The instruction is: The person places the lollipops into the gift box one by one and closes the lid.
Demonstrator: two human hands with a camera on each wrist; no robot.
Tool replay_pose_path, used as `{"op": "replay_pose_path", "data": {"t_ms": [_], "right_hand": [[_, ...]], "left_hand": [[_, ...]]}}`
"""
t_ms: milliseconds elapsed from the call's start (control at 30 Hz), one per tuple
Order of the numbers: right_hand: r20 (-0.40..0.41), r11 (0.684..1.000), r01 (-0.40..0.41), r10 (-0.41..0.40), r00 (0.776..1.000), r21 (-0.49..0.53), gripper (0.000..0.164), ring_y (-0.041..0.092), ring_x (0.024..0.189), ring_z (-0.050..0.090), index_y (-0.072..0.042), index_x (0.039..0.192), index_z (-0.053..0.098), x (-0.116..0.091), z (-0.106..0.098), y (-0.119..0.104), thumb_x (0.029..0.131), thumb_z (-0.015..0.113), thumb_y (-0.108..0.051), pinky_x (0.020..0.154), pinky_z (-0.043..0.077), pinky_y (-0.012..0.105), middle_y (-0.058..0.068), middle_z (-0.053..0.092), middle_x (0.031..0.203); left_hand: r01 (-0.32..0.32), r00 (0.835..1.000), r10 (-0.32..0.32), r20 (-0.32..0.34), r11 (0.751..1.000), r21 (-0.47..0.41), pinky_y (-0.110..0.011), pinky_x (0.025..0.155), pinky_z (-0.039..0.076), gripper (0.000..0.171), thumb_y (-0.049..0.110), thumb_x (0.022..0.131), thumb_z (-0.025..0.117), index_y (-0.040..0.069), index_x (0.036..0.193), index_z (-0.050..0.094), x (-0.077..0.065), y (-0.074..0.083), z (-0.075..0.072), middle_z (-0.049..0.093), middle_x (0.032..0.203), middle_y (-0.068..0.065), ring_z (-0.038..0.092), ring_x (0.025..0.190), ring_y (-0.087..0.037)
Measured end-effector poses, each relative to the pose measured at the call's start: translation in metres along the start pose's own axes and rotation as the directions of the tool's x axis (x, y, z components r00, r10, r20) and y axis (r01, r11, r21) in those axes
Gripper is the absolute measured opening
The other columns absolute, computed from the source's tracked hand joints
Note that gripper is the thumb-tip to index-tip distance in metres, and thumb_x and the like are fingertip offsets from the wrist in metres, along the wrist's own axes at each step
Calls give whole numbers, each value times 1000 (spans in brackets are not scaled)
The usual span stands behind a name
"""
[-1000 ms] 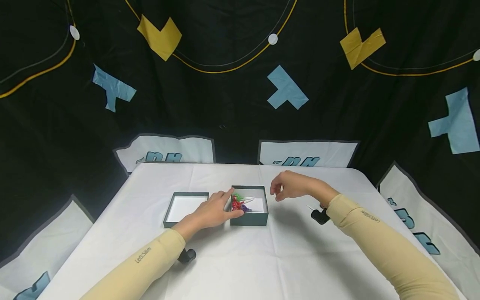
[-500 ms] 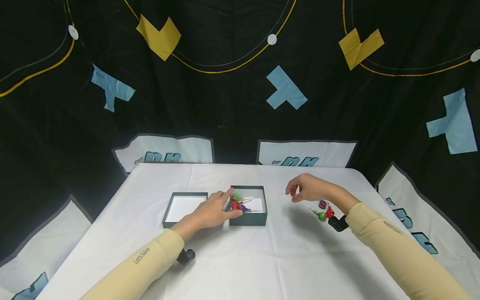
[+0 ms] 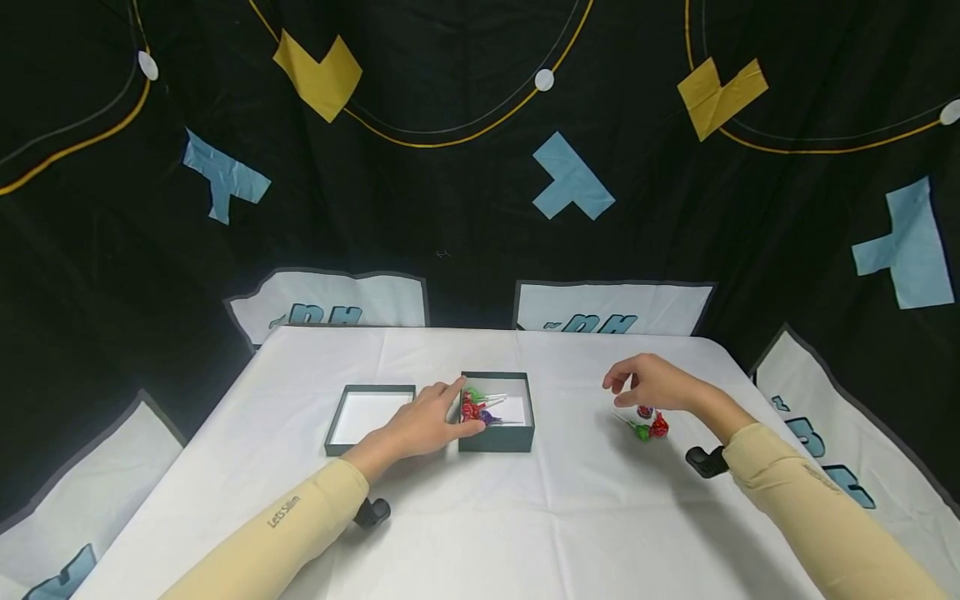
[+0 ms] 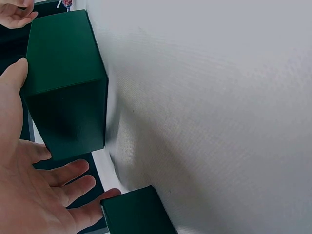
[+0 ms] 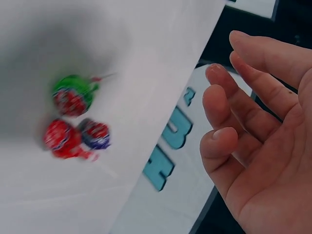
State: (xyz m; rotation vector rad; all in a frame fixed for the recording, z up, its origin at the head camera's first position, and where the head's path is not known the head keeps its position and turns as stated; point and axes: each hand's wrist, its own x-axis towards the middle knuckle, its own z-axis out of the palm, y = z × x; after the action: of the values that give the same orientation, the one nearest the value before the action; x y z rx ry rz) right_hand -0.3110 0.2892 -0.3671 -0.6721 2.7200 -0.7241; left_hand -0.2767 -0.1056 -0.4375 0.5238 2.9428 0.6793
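Observation:
Several wrapped lollipops, red, green and purple, lie in a dark green box point(image 3: 497, 442) with a white inside. My left hand point(image 3: 431, 423) rests at the box's left side, thumb by the front corner and index finger at the back one. In the left wrist view its fingers are spread and straight beside the box point(image 4: 68, 87). Over the table to the right hovers my right hand point(image 3: 651, 383), empty, with fingers loosely bent. Just below it lie a green lollipop point(image 5: 72, 95), a red lollipop point(image 5: 61, 139) and a purple lollipop point(image 5: 96, 132), bunched together on the white cloth.
A shallow box lid point(image 3: 370, 417) with a white inside lies left of the box, partly behind my left hand. White cloth covers the table point(image 3: 480, 533). A black curtain point(image 3: 450, 217) hangs beyond the back edge.
My right hand has moved right, away from the box, to above the loose lollipops, which its arm partly covered before. My left hand and the box have stayed put.

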Motion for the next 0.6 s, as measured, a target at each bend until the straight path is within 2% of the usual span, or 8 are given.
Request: {"op": "replay_pose_path", "data": {"t_ms": [267,600], "right_hand": [[-53,1000,-24,24,998,-4,26,24,88,58,-8,115,71,-8,-1,27,90,74,-10,72,55,30,16,69,111],[-124,999,-31,28,992,-28,29,23,89,56,-3,117,71,-15,-1,50,89,75,-9,71,51,30,18,70,110]], "left_hand": [[2,1000,-2,-2,1000,-3,-60,109,41,100,76,85,57,19,161,27,-1,-1,1,44,153,-18,42,142,-35],[-2,1000,2,-6,1000,-14,-61,108,42,100,76,85,58,18,161,28,-1,1,0,45,152,-18,44,140,-35]]}}
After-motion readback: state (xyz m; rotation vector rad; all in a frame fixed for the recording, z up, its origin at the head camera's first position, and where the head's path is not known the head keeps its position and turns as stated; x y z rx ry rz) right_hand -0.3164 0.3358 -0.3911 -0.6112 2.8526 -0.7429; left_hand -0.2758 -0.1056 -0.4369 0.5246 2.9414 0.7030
